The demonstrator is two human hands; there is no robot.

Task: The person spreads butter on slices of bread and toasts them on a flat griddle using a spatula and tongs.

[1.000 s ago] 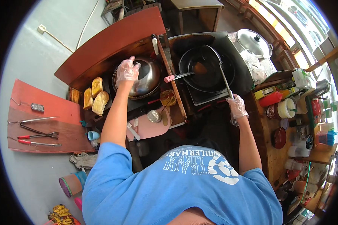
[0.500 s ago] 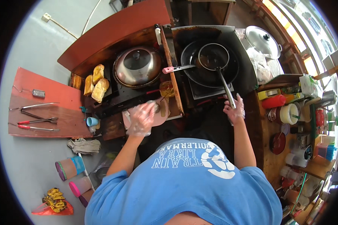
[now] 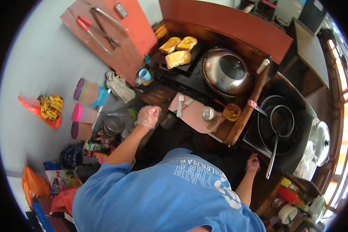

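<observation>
My left hand (image 3: 147,117), in a clear plastic glove, is raised left of a pink cutting board (image 3: 195,118), fingers curled in with nothing visible in them. On the board lie a knife (image 3: 180,104), a round metal tin (image 3: 208,113) and a jar of yellow-brown spread (image 3: 231,112). My right hand (image 3: 253,163), also gloved, hangs by the front of the right stove with fingers loosely bent and nothing seen in them. It is apart from the long handle of a round skimmer (image 3: 272,156) that rests in a black wok (image 3: 265,131).
Toasted bread slices (image 3: 178,59) sit on a dark griddle beside a pan with a domed lid (image 3: 230,73). Tongs (image 3: 94,35) hang on a red board. Lidded tubs (image 3: 85,115) and bananas (image 3: 51,106) are at left. Sauce bottles (image 3: 288,195) stand at lower right.
The view has turned, so the stoves now appear farther right. My left hand has moved left off the cutting board. My right hand has let go of the skimmer's handle and dropped beside it.
</observation>
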